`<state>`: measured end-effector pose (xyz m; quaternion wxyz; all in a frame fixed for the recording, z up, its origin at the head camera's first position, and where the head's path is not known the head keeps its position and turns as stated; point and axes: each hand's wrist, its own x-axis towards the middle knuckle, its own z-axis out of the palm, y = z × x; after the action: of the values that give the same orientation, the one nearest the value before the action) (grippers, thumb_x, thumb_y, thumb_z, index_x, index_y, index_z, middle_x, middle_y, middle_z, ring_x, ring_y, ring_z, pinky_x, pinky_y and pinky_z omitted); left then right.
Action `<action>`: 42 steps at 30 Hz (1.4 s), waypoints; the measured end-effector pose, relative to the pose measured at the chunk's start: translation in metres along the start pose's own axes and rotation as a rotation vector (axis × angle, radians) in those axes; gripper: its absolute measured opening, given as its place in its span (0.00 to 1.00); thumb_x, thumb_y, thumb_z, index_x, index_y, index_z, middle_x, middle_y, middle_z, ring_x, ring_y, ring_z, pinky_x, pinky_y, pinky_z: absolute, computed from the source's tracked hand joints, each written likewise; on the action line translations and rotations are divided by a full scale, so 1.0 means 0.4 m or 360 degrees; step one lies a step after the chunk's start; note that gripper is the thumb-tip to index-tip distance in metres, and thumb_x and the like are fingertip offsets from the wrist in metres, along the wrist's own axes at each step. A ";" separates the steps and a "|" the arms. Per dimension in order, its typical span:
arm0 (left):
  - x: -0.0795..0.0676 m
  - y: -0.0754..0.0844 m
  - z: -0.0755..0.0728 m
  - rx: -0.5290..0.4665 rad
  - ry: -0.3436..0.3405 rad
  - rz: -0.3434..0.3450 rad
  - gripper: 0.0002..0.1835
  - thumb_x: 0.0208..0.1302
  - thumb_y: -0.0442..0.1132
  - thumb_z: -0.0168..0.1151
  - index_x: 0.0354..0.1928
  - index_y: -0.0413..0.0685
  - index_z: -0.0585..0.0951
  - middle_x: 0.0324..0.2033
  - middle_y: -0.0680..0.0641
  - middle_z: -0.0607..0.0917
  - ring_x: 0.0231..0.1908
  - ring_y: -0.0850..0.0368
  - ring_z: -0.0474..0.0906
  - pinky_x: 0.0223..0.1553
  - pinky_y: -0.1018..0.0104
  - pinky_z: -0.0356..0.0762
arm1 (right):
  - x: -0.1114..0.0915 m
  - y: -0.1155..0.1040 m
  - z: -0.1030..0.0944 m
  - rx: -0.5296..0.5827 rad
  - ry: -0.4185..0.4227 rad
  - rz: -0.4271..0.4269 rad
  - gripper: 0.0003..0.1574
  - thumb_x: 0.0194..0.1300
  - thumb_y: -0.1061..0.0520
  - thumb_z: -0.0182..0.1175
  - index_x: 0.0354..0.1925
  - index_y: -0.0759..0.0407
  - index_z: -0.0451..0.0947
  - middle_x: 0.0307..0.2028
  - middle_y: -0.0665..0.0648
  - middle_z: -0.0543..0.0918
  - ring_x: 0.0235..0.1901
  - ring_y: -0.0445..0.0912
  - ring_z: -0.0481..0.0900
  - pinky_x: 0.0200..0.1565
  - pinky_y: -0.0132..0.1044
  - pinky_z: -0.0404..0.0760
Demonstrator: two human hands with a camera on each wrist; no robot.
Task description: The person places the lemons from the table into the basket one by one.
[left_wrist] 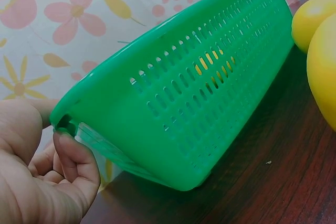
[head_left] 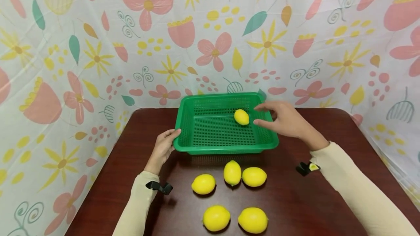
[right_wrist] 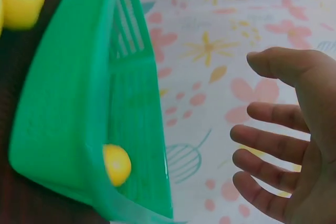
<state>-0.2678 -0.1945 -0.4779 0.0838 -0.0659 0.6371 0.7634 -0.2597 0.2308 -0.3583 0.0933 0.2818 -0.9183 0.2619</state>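
A green plastic basket with slotted walls stands at the back of the table, one lemon lying inside toward its right end. My left hand grips the basket's left rim, thumb on top and fingers curled beneath, as the left wrist view shows. Over the basket's right rim hovers my right hand, its fingers and thumb spread with nothing between them. In the right wrist view that hand is apart from the basket, and the lemon shows past the rim.
In front of the basket several more lemons lie on the dark red wooden table, among them a left one and a near right one. A flower-patterned cloth hangs close behind and around the table.
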 end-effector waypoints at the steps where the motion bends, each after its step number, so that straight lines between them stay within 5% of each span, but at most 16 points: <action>1: -0.001 0.000 -0.001 -0.0003 0.0004 0.0001 0.26 0.72 0.47 0.66 0.60 0.32 0.76 0.39 0.48 0.85 0.37 0.59 0.84 0.40 0.66 0.85 | -0.014 -0.006 0.003 -0.0002 0.0020 -0.0006 0.27 0.66 0.42 0.71 0.58 0.52 0.83 0.46 0.51 0.87 0.22 0.43 0.70 0.30 0.37 0.72; 14: 0.002 -0.001 -0.001 -0.0019 0.0002 0.0002 0.25 0.73 0.46 0.65 0.59 0.33 0.75 0.38 0.49 0.84 0.36 0.60 0.84 0.39 0.67 0.85 | -0.194 -0.080 0.100 0.0200 0.0035 0.0006 0.21 0.63 0.45 0.74 0.53 0.44 0.84 0.43 0.40 0.86 0.40 0.39 0.83 0.39 0.37 0.84; 22: -0.003 0.004 0.002 -0.0031 0.0010 -0.0002 0.23 0.73 0.46 0.65 0.58 0.34 0.76 0.37 0.50 0.84 0.35 0.61 0.83 0.38 0.67 0.85 | -0.258 -0.075 0.179 0.0207 -0.0001 -0.0010 0.20 0.62 0.43 0.75 0.51 0.41 0.84 0.44 0.37 0.84 0.41 0.35 0.80 0.39 0.35 0.84; 33: -0.001 -0.001 0.000 -0.0012 0.0000 0.0003 0.25 0.73 0.46 0.65 0.60 0.33 0.75 0.39 0.49 0.84 0.37 0.60 0.84 0.39 0.68 0.85 | -0.285 -0.045 0.254 -0.0048 -0.0121 0.0113 0.33 0.56 0.37 0.77 0.56 0.48 0.84 0.50 0.48 0.85 0.51 0.46 0.80 0.46 0.48 0.84; 42: -0.001 -0.002 -0.001 -0.0016 -0.0012 0.0013 0.26 0.73 0.47 0.65 0.61 0.32 0.75 0.39 0.48 0.84 0.36 0.60 0.84 0.38 0.68 0.85 | -0.285 -0.031 0.282 -0.0068 -0.0248 0.0169 0.40 0.54 0.31 0.75 0.58 0.50 0.83 0.52 0.49 0.84 0.51 0.48 0.80 0.43 0.46 0.83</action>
<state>-0.2671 -0.1947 -0.4785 0.0826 -0.0608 0.6332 0.7672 -0.1613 0.2154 -0.4845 0.0136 0.2501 -0.9418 0.2242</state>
